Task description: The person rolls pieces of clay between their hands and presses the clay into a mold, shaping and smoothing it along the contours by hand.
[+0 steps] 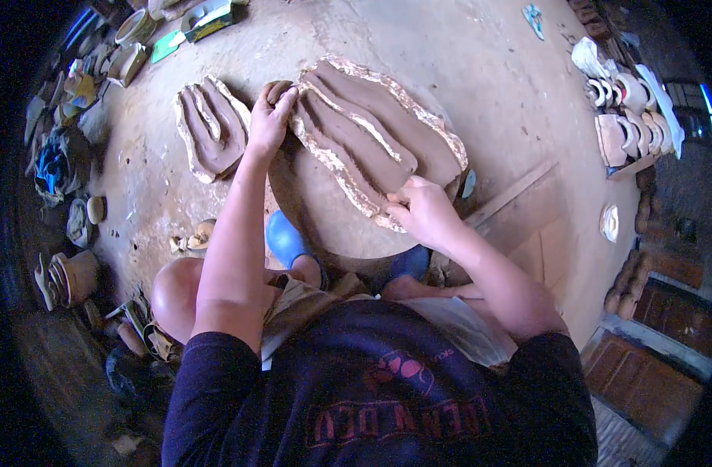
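A large brown clay piece [356,128], with long wavy ridges and a rough whitish rim, lies on a round board [317,206] in front of me. My left hand [272,121] is at its upper left corner, fingers curled in beside the rim. Whatever those fingers hold, if anything, is hidden. At the near end of the piece, my right hand [427,212] is closed in a pinch, its fingertips touching the clay near the rim. What sits between them is too small to make out. A smaller ridged clay piece [212,128] lies on the floor left of my left hand.
A wooden strip [515,191] lies on the floor to the right. Curved pale pieces [632,117] stand stacked at the far right. Boxes [128,64] and a green sheet [166,47] are at the back left. My feet in blue shoes [284,237] are close to the board.
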`<state>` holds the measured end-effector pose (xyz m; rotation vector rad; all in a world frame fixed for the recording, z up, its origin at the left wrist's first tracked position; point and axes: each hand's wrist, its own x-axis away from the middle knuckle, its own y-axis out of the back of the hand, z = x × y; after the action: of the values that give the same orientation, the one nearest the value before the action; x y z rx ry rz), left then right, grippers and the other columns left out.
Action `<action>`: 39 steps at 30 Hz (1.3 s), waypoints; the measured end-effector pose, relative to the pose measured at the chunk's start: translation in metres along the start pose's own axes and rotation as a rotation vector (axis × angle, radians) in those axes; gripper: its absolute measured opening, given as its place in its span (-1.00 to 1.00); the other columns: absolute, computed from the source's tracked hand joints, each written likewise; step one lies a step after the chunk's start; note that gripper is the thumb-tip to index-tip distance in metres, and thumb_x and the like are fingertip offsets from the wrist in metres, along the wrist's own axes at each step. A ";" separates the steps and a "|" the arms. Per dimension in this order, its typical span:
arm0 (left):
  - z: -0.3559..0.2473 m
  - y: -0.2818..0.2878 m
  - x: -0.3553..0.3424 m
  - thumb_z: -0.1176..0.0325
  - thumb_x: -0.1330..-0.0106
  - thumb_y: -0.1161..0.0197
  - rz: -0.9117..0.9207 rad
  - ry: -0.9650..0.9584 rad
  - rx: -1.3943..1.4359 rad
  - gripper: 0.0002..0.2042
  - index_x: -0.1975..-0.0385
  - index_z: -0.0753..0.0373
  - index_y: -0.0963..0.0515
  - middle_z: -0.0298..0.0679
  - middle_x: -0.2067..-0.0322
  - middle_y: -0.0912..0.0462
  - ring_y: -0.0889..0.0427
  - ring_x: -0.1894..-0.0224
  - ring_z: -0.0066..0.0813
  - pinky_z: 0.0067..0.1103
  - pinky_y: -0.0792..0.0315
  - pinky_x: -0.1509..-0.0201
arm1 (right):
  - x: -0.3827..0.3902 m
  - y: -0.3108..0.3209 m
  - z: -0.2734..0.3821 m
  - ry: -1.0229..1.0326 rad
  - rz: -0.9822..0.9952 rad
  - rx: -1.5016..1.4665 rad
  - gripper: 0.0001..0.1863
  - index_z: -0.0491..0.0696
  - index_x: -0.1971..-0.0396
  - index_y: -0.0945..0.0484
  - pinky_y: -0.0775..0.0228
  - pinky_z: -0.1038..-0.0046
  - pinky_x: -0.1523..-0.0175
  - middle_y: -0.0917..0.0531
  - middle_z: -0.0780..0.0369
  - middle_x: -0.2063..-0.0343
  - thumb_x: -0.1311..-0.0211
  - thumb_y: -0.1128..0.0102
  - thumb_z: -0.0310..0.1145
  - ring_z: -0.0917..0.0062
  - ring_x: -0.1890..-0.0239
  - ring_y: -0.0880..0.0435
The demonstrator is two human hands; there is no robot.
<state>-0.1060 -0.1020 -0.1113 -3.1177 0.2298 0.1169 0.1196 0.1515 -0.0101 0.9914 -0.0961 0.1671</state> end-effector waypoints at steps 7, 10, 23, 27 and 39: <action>0.007 0.003 -0.006 0.19 -0.48 -0.30 0.016 0.034 0.018 -0.63 -0.11 0.35 -0.57 -0.29 0.08 -0.68 -0.58 0.03 -0.55 -0.56 -0.44 -0.14 | 0.004 0.007 -0.003 -0.160 0.092 -0.144 -0.73 -0.20 0.22 -0.78 -0.55 0.34 0.14 -0.68 0.07 0.35 -0.16 -0.41 -0.34 0.32 0.36 -0.72; 0.003 -0.001 -0.009 0.20 -0.51 -0.27 0.043 0.017 -0.030 -0.61 -0.15 0.37 -0.55 -0.22 0.00 -0.68 -0.58 -0.06 -0.49 -0.55 -0.41 -0.23 | 0.014 0.006 -0.008 -0.192 0.084 -0.177 -0.71 -0.20 0.18 -0.78 -0.55 0.37 0.15 -0.69 0.08 0.37 -0.17 -0.41 -0.33 0.36 0.38 -0.71; 0.009 0.000 -0.015 0.20 -0.53 -0.23 0.074 0.020 -0.050 -0.59 -0.17 0.41 -0.52 -0.16 -0.05 -0.66 -0.56 -0.11 -0.43 -0.51 -0.38 -0.29 | 0.069 -0.015 -0.062 -0.258 0.006 -0.503 -0.55 0.07 -0.13 -0.72 -0.50 0.46 0.26 -0.70 0.24 0.51 -0.19 -0.44 -0.29 0.56 0.47 -0.65; 0.008 0.005 -0.009 0.19 -0.58 -0.13 0.083 -0.005 -0.102 -0.61 -0.20 0.38 -0.53 -0.14 -0.14 -0.63 -0.53 -0.23 -0.38 -0.49 -0.30 -0.40 | 0.076 0.009 -0.042 -0.400 0.118 -0.403 -0.37 0.12 -0.31 -0.59 -0.49 0.49 0.29 -0.65 0.30 0.58 -0.15 -0.39 -0.34 0.66 0.52 -0.57; 0.032 0.037 0.031 0.23 -0.65 0.08 -0.016 -0.253 -0.481 -0.59 -0.25 0.40 -0.49 -0.03 -0.31 -0.41 -0.41 -0.35 -0.18 -0.42 -0.21 -0.48 | 0.038 -0.006 0.014 -0.424 0.234 -0.728 -0.01 -0.20 -0.58 -0.01 -0.27 0.58 0.51 -0.52 0.38 0.63 -0.11 -0.26 -0.61 0.74 0.64 -0.41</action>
<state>-0.0831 -0.1428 -0.1463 -3.5215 0.1950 0.6553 0.1575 0.1402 -0.0014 0.2709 -0.6188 0.1187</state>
